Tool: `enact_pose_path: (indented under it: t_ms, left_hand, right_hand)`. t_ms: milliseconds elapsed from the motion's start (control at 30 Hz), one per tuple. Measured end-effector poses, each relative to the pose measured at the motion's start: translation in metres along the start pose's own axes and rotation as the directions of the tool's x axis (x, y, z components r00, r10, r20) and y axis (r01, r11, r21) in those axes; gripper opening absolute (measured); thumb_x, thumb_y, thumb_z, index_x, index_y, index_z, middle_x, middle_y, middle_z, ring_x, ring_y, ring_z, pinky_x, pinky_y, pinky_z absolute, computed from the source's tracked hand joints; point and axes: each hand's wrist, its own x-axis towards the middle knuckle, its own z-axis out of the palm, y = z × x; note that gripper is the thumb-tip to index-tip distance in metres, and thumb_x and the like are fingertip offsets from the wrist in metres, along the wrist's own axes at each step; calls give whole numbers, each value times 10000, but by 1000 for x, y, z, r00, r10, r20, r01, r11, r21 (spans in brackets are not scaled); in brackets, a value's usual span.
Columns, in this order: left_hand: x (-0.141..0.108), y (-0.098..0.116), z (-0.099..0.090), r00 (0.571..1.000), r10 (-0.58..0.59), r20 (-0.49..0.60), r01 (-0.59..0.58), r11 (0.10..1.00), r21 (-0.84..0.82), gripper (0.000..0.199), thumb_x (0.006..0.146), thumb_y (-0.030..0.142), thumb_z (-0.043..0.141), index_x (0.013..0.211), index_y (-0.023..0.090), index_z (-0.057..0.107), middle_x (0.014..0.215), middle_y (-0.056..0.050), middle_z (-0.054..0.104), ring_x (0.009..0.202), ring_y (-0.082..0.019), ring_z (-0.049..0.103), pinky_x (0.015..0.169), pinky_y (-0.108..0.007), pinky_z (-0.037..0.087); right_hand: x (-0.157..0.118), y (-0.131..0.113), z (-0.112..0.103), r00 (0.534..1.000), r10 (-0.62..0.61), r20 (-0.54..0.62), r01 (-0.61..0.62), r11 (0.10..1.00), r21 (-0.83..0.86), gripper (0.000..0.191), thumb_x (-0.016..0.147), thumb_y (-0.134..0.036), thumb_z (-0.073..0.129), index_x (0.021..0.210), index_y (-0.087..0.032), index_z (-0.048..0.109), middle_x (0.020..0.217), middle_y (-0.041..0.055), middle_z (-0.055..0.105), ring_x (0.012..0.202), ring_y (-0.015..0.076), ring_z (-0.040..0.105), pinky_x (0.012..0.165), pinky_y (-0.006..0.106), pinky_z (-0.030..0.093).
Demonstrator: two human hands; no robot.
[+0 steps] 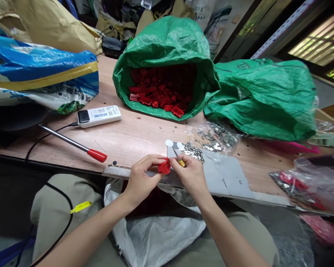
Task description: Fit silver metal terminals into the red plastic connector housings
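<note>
My left hand (pixel 143 178) is closed on a small red plastic housing (pixel 164 166), pinched between thumb and fingers at the table's front edge. Close beside it, my right hand (pixel 190 172) grips a small pointed tool with a yellow handle (pixel 180 162), its thin metal tip aimed up and away from me. The thumb of that hand is at the red housing; whether it presses on it I cannot tell. Just beyond my fingers, a heap of small metal pieces (pixel 193 151) lies on a grey sheet (pixel 221 174).
A green sack (pixel 167 40) lies open with red housings inside; another green sack (pixel 261 96) stands to its right. Metal pieces fill a clear bag (pixel 217 135). At left are a red-handled lever (pixel 97 155) and a white power bank (pixel 100 116). A white sack (pixel 158 237) hangs across my lap.
</note>
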Motion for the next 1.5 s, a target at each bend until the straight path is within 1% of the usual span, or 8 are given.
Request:
enact_pose_path:
  t_ms: [300,500,600,700,800,867,1000,1500]
  left_hand:
    - [-2,2,-1,999,-13,39,9,993,120,252,801,86,734,1017,215,740,1060,-29,774,1006,-166,738,925,-268,601]
    - [-3,6,2,989,-109,99,92,983,162,247,841,190,749,1083,235,723,1027,-13,790,919,-166,761,847,-256,618]
    - [-4,5,2,970,-105,219,37,955,294,276,847,162,729,1108,248,714,1066,-10,785,955,-182,757,860,-278,614]
    - [-4,2,2,954,-48,296,-86,901,425,313,847,153,723,1145,247,704,1146,-29,772,1033,-216,745,907,-325,604]
    - [-2,1,3,950,-17,312,-138,872,469,316,852,197,736,1162,244,697,1173,-42,765,1056,-232,740,921,-346,602]
    - [-2,1,4,950,-13,312,-149,859,490,308,864,225,731,1169,245,695,1144,-41,772,1026,-228,747,906,-341,604]
    - [-1,2,6,949,4,316,-181,828,531,318,886,250,715,1201,230,679,1134,-51,773,1016,-223,747,902,-330,600]
    - [2,4,5,920,37,390,-271,779,565,347,904,238,699,1246,214,653,1204,-84,752,1078,-228,736,950,-337,600]
  right_hand:
    - [-18,4,-2,998,-60,-21,59,997,-47,300,806,-432,662,677,-160,663,618,-3,554,611,148,467,548,247,340]
    - [-20,19,-38,946,0,323,-34,995,98,439,904,-534,630,1040,-136,756,524,-45,475,469,123,421,462,231,355]
    - [-23,28,-61,941,51,336,-84,993,85,525,926,-553,611,1237,-137,685,564,-49,502,429,115,412,402,217,362]
    - [-26,33,-79,946,-1,325,10,1000,-27,393,930,-482,632,1111,-158,759,802,49,688,514,137,533,433,229,424]
    - [-25,35,-86,916,-127,382,187,975,-123,274,954,-364,617,1053,-194,808,988,88,756,795,228,676,656,284,529]
    - [-22,36,-86,899,-169,404,250,955,-158,263,956,-308,611,1111,-205,796,943,71,769,837,240,686,713,295,524]
    - [-15,36,-82,882,-183,434,284,941,-182,195,932,-251,625,1003,-194,798,749,14,737,652,175,646,572,236,436]
    - [-10,39,-72,839,-340,425,469,848,-247,156,876,-82,696,927,-191,796,871,25,782,784,197,714,697,256,472]
